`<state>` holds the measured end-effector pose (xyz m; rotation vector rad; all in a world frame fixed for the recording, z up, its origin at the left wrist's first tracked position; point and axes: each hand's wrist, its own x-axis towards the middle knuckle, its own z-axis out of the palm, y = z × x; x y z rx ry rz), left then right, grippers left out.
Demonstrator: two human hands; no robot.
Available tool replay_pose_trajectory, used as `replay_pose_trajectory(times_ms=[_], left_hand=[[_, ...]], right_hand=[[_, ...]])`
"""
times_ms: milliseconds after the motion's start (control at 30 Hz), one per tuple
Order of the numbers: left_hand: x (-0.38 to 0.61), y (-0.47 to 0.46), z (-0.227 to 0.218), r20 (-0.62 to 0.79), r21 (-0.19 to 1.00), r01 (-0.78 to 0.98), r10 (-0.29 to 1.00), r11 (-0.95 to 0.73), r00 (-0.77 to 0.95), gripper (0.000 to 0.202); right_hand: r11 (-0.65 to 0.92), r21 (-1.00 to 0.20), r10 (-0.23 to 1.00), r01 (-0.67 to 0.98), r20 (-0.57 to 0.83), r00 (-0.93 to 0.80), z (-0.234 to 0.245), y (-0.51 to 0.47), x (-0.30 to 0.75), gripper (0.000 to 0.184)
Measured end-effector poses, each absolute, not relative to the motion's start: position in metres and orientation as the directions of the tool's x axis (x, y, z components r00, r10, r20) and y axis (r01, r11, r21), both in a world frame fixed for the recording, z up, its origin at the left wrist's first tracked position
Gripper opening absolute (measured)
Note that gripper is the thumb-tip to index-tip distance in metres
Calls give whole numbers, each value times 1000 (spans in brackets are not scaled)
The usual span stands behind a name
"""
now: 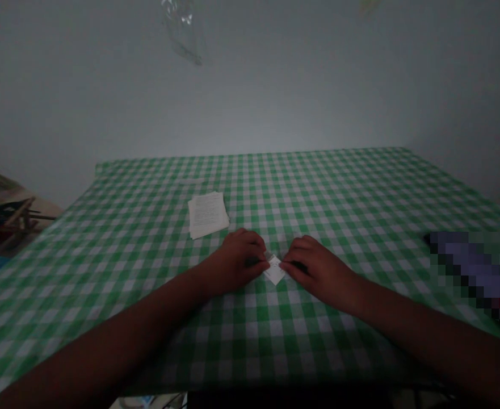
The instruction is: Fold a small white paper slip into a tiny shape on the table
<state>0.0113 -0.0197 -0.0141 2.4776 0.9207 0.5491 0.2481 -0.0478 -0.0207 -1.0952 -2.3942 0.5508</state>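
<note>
A small folded piece of white paper (274,271) with faint print lies on the checked tablecloth, a diamond shape with one corner toward me. My left hand (242,260) pinches its left corner between thumb and fingers. On the opposite side, my right hand (307,262) grips the right corner in the same way. The fingertips cover both side corners of the paper. Beyond my left hand, a stack of printed paper sheets (208,215) rests on the cloth, its edges slightly uneven.
A green and white checked tablecloth (318,187) covers the table up to the pale wall (275,85). At the right edge lies a dark, pixelated object (475,272). A clear plastic bag (184,28) hangs on the wall. Blue and brown items stand left of the table.
</note>
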Motion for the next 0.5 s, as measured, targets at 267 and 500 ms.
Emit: replay_pose_trajectory(times_ms=[267, 500], left_hand=[[16, -23, -26, 195, 511, 628, 791, -587, 580, 14], [18, -28, -29, 224, 482, 657, 807, -579, 547, 9]], right_hand=[[552, -487, 830, 677, 246, -500, -24, -49, 242, 17], [631, -444, 774, 636, 301, -558, -25, -49, 242, 13]])
